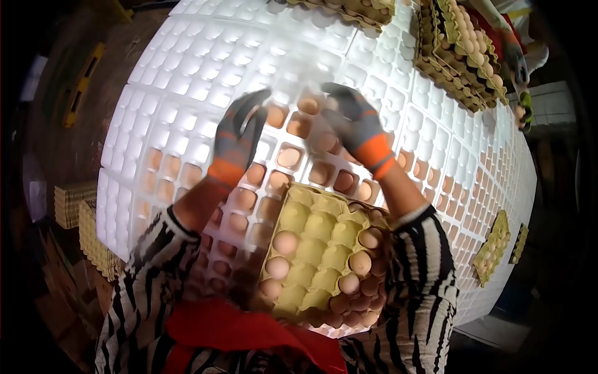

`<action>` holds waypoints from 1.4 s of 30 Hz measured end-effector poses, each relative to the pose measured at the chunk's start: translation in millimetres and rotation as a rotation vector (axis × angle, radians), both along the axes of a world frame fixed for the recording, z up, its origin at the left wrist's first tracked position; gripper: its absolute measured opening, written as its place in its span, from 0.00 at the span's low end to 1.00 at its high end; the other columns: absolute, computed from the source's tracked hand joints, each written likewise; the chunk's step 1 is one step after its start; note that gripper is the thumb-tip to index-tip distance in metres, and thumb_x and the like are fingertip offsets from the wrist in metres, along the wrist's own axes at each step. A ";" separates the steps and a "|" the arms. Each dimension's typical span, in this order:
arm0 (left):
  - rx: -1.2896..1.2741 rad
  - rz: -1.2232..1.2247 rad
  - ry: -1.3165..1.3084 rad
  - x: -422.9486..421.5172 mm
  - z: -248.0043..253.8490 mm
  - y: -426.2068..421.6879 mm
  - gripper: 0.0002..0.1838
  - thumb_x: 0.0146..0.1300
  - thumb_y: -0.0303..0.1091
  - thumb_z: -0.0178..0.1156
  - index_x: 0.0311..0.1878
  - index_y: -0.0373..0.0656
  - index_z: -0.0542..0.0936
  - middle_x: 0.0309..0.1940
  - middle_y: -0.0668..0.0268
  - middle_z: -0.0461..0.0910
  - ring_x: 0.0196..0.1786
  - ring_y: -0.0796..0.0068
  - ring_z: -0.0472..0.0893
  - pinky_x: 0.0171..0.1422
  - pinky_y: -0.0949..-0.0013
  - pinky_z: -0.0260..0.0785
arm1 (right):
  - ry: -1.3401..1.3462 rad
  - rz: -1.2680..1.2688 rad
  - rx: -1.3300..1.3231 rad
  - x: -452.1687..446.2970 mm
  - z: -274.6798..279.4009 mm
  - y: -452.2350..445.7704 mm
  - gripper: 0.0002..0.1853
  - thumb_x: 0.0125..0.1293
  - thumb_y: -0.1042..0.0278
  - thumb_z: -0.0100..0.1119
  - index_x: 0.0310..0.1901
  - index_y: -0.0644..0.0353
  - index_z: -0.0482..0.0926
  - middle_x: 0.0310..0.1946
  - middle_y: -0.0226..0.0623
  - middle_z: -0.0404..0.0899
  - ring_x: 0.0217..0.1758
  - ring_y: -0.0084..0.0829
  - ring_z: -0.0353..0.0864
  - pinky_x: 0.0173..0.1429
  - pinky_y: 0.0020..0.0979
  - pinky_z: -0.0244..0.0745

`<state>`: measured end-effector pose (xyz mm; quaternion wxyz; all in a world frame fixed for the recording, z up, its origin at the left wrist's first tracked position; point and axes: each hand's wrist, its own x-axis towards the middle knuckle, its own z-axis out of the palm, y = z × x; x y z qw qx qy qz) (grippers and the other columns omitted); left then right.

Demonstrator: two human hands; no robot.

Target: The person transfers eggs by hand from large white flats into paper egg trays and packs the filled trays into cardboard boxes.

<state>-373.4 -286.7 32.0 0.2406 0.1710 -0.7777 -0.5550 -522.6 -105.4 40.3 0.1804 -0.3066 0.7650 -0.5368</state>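
Observation:
Both hands wear grey gloves with orange cuffs above white foam trays with square pockets. My left hand has its fingers curved apart beside a brown egg in a pocket; no egg shows in its grasp. My right hand is curled over the pockets just right of another egg; blur hides what its fingers hold, if anything. Closer to my body, a yellow-green egg carton holds brown eggs along its left and right sides, with bare cups in the middle. More eggs lie in pockets around it.
Stacked cartons of eggs stand at the upper right, beside another person's gloved hand. Another carton lies at the top. A smaller carton with eggs is at the right. Piled cartons stand at the lower left.

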 end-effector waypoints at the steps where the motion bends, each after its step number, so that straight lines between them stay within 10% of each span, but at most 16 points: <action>1: 0.135 0.040 0.011 21.7 -1.4 2.8 0.15 0.69 0.26 0.59 0.58 0.37 0.80 0.57 0.57 0.81 0.60 0.61 0.79 0.65 0.63 0.71 | 0.193 0.053 0.026 -2.5 -12.9 -18.5 0.22 0.63 0.72 0.64 0.60 0.55 0.78 0.55 0.40 0.80 0.55 0.41 0.81 0.61 0.36 0.77; 3: -0.214 -0.071 -0.124 80.3 -6.2 1.4 0.16 0.72 0.27 0.54 0.60 0.34 0.79 0.57 0.54 0.81 0.61 0.59 0.79 0.68 0.63 0.69 | 0.333 0.067 0.202 2.6 -21.3 -54.7 0.22 0.61 0.72 0.63 0.59 0.53 0.79 0.56 0.42 0.79 0.57 0.45 0.79 0.63 0.39 0.75; 9: -0.111 -0.100 -0.132 155.2 -13.6 10.2 0.16 0.70 0.24 0.57 0.60 0.37 0.80 0.56 0.55 0.82 0.61 0.58 0.79 0.67 0.62 0.71 | 0.722 0.365 0.639 7.8 -22.7 -93.1 0.21 0.61 0.68 0.62 0.58 0.50 0.80 0.57 0.44 0.80 0.63 0.46 0.75 0.69 0.41 0.68; 10: -0.131 -0.126 -0.139 163.9 -7.2 12.2 0.17 0.69 0.24 0.57 0.60 0.37 0.80 0.56 0.55 0.82 0.61 0.58 0.80 0.66 0.62 0.71 | 0.768 0.141 0.159 12.5 -15.8 -85.2 0.22 0.64 0.64 0.62 0.61 0.50 0.79 0.57 0.43 0.81 0.61 0.43 0.78 0.66 0.39 0.72; 12: -0.158 -0.186 -0.145 173.0 10.4 14.8 0.17 0.68 0.23 0.59 0.60 0.38 0.79 0.56 0.56 0.82 0.60 0.57 0.80 0.65 0.61 0.72 | 0.154 -0.011 0.050 20.7 16.2 -39.3 0.23 0.70 0.62 0.64 0.65 0.54 0.78 0.56 0.43 0.83 0.50 0.28 0.83 0.54 0.29 0.78; 18: -0.164 -0.353 -0.138 207.3 29.6 40.3 0.19 0.66 0.24 0.59 0.60 0.38 0.80 0.57 0.54 0.82 0.61 0.54 0.79 0.65 0.59 0.72 | 0.070 -0.370 0.085 105.7 142.9 146.8 0.18 0.74 0.75 0.55 0.63 0.66 0.78 0.56 0.38 0.84 0.56 0.25 0.82 0.62 0.28 0.76; 22: -0.020 -0.428 -0.137 217.4 34.3 69.9 0.20 0.65 0.18 0.59 0.61 0.35 0.79 0.58 0.56 0.79 0.60 0.64 0.80 0.63 0.67 0.74 | 0.021 -0.501 0.318 195.1 127.5 247.4 0.15 0.70 0.77 0.61 0.57 0.63 0.83 0.50 0.35 0.86 0.51 0.21 0.82 0.56 0.26 0.78; 30: -0.548 -0.458 0.032 225.5 56.1 137.0 0.24 0.57 0.24 0.66 0.60 0.44 0.81 0.62 0.56 0.77 0.66 0.51 0.73 0.71 0.50 0.63 | 0.443 -0.228 0.642 272.6 74.3 196.2 0.19 0.61 0.57 0.66 0.51 0.56 0.81 0.42 0.45 0.79 0.42 0.49 0.79 0.46 0.46 0.75; 34: -0.749 -0.523 0.014 227.2 48.0 168.7 0.28 0.56 0.31 0.67 0.63 0.47 0.79 0.64 0.55 0.74 0.70 0.49 0.69 0.78 0.43 0.53 | 0.488 -0.268 0.733 273.0 53.6 190.4 0.13 0.62 0.54 0.62 0.40 0.54 0.77 0.36 0.43 0.78 0.40 0.46 0.79 0.43 0.48 0.73; 37: -0.798 -0.510 -0.030 224.3 40.1 188.9 0.30 0.55 0.32 0.67 0.65 0.47 0.77 0.65 0.55 0.73 0.71 0.48 0.67 0.80 0.41 0.49 | 0.461 -0.432 0.428 280.0 60.1 210.6 0.16 0.65 0.54 0.63 0.48 0.56 0.80 0.38 0.41 0.82 0.39 0.39 0.82 0.42 0.43 0.75; 40: -0.884 -0.513 -0.084 222.1 40.5 196.3 0.33 0.54 0.36 0.67 0.66 0.45 0.76 0.65 0.54 0.73 0.71 0.49 0.67 0.82 0.39 0.45 | -0.491 -0.661 -0.333 270.9 95.2 264.1 0.18 0.68 0.66 0.64 0.58 0.62 0.79 0.41 0.35 0.84 0.41 0.27 0.87 0.36 0.29 0.80; 42: -0.950 -0.506 -0.123 221.1 38.2 199.7 0.33 0.54 0.38 0.67 0.65 0.44 0.76 0.65 0.54 0.73 0.71 0.50 0.68 0.82 0.38 0.43 | -0.535 -0.823 -0.731 256.6 84.7 323.4 0.18 0.71 0.68 0.60 0.59 0.63 0.76 0.45 0.41 0.84 0.45 0.34 0.88 0.39 0.27 0.84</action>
